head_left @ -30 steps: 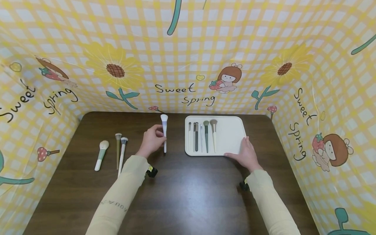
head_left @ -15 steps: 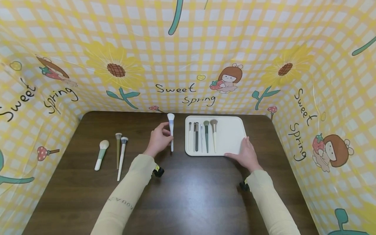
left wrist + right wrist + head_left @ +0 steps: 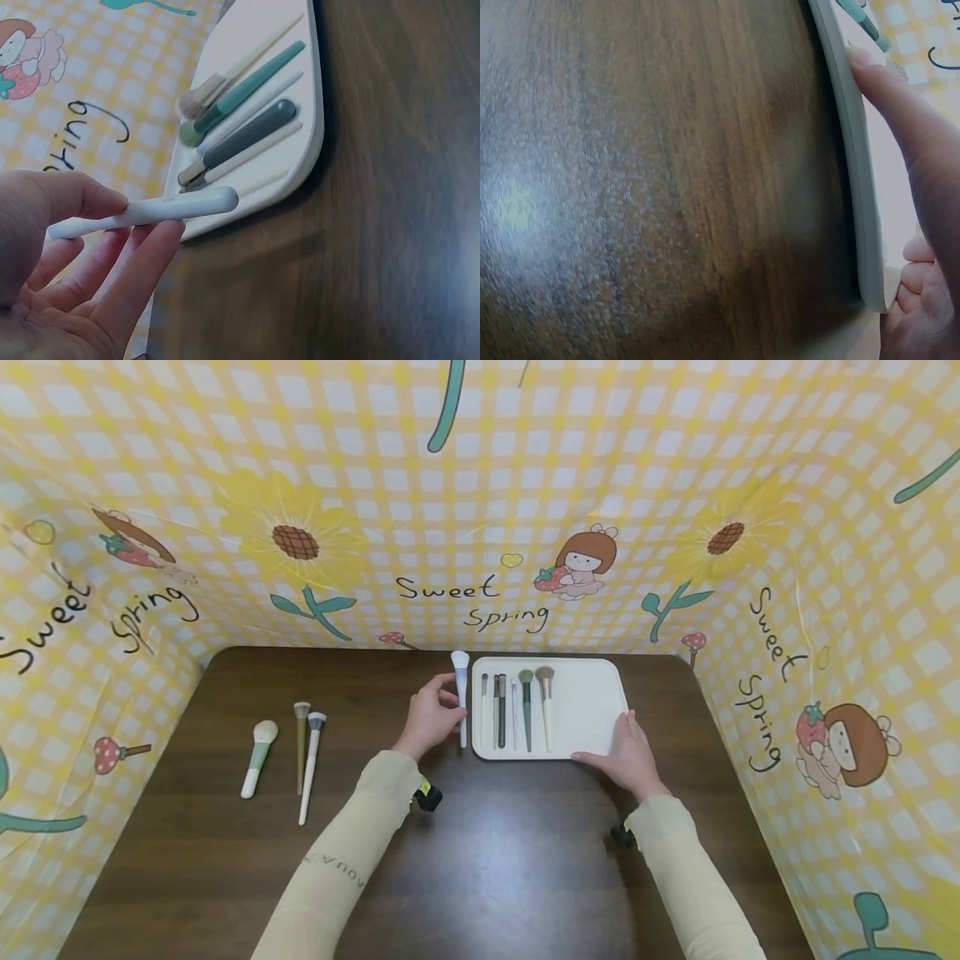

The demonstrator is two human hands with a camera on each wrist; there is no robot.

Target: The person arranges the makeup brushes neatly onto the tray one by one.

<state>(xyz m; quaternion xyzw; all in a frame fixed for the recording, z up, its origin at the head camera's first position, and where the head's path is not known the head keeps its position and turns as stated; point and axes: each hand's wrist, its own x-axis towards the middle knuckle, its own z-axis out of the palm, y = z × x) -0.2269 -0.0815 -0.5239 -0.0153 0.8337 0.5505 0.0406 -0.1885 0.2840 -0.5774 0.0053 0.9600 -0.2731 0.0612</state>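
My left hand (image 3: 431, 714) pinches a white makeup brush (image 3: 461, 689) with a pale blue band, bristles toward the back wall, just left of the tray. In the left wrist view the brush's rounded handle end (image 3: 217, 200) points out past the thumb and fingers, close by the tray's corner. My right hand (image 3: 630, 753) grips the near right corner of the white tray (image 3: 588, 710); in the right wrist view its thumb (image 3: 885, 86) lies over the near rim and its fingers curl at the side. Several brushes lie side by side in the tray's left half, including a green brush (image 3: 527, 714) and a cream-handled brush (image 3: 547, 714).
On the dark wooden table (image 3: 480, 860), at the left, lie a green-and-white brush (image 3: 259, 758), an olive-handled brush (image 3: 302, 747) and a white-handled brush (image 3: 310, 777). A yellow checked cloth (image 3: 480, 485) walls in the back and both sides.
My left hand has carried the white makeup brush rightward, from the table's middle to beside the tray's left edge. My right hand and the tray have stayed in place.
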